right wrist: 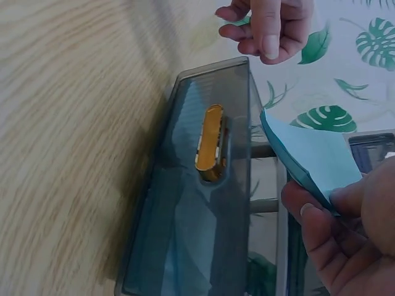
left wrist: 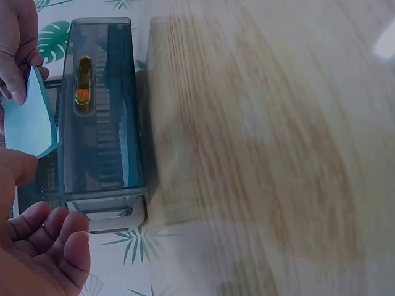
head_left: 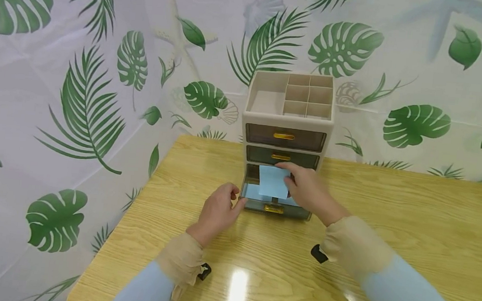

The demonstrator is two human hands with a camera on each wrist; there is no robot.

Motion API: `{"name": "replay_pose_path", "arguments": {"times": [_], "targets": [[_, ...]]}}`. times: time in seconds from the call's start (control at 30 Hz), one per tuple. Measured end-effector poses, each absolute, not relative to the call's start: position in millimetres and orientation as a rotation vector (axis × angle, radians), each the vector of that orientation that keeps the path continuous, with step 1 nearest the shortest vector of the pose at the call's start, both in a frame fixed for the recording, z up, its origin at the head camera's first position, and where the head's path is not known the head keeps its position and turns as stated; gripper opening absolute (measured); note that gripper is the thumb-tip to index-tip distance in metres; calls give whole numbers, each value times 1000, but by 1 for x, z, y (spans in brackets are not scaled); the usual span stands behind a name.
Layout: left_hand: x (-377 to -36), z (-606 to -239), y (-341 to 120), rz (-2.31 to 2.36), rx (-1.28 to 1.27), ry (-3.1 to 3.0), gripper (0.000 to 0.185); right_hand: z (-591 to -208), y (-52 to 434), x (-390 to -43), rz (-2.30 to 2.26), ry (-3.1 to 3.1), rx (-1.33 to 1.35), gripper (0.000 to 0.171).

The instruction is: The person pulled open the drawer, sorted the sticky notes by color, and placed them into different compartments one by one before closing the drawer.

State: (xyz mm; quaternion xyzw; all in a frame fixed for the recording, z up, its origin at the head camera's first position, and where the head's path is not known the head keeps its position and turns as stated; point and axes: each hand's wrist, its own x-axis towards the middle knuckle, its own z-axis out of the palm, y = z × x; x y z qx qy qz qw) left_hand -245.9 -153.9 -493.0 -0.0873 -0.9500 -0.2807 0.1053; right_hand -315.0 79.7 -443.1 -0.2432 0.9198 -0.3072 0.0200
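My right hand (head_left: 307, 188) pinches a light blue sticky note pad (head_left: 274, 182) between thumb and fingers, above the pulled-out bottom drawer (head_left: 253, 205). In the right wrist view the pad (right wrist: 318, 151) shows its layered edge. That drawer is see-through and grey, with a gold handle (head_left: 273, 209) on its front; more light blue paper (head_left: 251, 191) lies inside. My left hand (head_left: 219, 211) is beside the drawer's left front corner, its fingers loosely bent and holding nothing. In the left wrist view these fingers (left wrist: 52, 240) are near the drawer's end.
The cream desktop organizer (head_left: 288, 122) stands against a leaf-print backdrop (head_left: 206, 60), with open compartments on top. Its two upper drawers, the top one (head_left: 260, 134) and the middle one (head_left: 260, 155), are closed. Beneath it is a wood-grain table (head_left: 400, 219).
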Motion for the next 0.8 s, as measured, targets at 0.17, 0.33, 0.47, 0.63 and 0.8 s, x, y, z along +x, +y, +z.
{"name": "replay_pose_path", "arguments": {"times": [0.17, 0.33, 0.47, 0.63, 0.8], "targets": [[-249, -492, -153, -810, -227, -2879, 29, -452, 68, -322, -934, 2829, -759, 40], [-251, -492, -152, -779, -216, -2903, 27, -460, 60, -327, -913, 2794, -777, 40], [-254, -493, -153, -745, -226, -2869, 22, -464, 58, -330, -891, 2768, -773, 40], [-258, -492, -156, -682, -260, -2826, 18, -468, 56, -336, -873, 2717, -732, 41], [-260, -490, -156, -598, -269, -2845, 16, -470, 52, -340, -864, 2672, -714, 40]]}}
